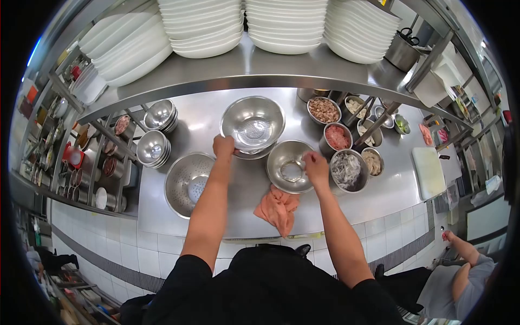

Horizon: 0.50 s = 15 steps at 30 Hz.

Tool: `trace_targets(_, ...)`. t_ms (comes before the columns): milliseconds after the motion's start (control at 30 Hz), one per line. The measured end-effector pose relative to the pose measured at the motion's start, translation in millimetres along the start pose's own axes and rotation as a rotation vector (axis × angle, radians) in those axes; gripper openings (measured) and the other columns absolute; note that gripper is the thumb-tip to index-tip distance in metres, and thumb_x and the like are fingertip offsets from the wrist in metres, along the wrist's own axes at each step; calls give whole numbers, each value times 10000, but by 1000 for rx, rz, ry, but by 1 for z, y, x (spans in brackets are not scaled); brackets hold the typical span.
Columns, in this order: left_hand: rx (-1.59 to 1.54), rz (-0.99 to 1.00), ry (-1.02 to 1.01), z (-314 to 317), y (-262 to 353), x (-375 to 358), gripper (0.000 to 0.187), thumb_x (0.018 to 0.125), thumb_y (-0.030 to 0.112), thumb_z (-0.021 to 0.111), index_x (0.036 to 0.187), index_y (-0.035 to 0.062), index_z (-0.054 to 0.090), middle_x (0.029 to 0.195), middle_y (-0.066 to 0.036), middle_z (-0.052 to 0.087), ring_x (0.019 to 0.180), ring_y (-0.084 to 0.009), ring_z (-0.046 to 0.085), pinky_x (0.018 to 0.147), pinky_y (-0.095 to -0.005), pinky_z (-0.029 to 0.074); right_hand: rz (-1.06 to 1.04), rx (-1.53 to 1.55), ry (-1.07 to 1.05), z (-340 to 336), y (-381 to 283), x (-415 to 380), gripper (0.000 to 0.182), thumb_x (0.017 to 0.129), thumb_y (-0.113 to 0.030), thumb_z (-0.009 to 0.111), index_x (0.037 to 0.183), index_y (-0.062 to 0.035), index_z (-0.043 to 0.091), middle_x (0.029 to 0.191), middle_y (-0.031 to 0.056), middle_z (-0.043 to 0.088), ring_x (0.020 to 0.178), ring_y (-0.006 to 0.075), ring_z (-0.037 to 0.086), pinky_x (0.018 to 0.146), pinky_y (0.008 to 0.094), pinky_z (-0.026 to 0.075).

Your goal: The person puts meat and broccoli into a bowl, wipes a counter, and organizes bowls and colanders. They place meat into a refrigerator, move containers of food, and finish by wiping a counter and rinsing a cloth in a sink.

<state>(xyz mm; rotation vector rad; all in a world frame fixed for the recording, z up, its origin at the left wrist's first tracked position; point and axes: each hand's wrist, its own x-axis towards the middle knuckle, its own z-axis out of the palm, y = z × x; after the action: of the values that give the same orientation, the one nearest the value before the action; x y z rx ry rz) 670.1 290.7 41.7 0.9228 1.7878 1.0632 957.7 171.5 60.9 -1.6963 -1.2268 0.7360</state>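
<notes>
Head view puts two steel bowls under the hands I'm watching. On the counter (382, 197), I find the smaller bowl (283, 172) beyond an orange cloth (278, 210); the wide bowl (254, 116) overlaps another bowl (257, 155) beneath it. The left hand (223, 147) has its fingers clenched on the wide bowl's near-left rim. The right hand (316, 166) curls over the smaller bowl's right rim, though I can't tell whether it pinches. I judge this a bowl-handling step; the next move calls for a sure hold on both rims.
</notes>
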Motion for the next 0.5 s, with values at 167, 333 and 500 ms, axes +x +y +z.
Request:
trace_targets(167, 391, 241, 35, -11, 12, 16, 297, 763, 90, 455, 969, -84, 578, 748, -235, 647, 501, -280, 649, 492, -347, 534, 33, -130, 70, -10, 34, -44, 265, 846, -215, 563, 982, -6, 655, 796, 148, 669, 723, 282, 646, 677, 372, 490)
trace_targets(333, 292, 298, -371, -7, 25, 11, 367, 741, 89, 487, 1063, -64, 572, 830, -228, 656, 631, -310, 669, 615, -428, 543, -76, -129, 319, -18, 47, -66, 321, 884, -249, 554, 1033, 25, 629, 830, 118, 662, 711, 202, 606, 652, 301, 466)
trace_targets(500, 629, 910, -150, 50, 21, -58, 339, 774, 50, 515, 1111, 20, 539, 884, -241, 641, 751, -400, 630, 644, -475, 509, 116, 133, 291, -10, 58, -69, 393, 899, -313, 550, 1079, 32, 606, 996, 185, 631, 860, 258, 608, 792, 333, 459)
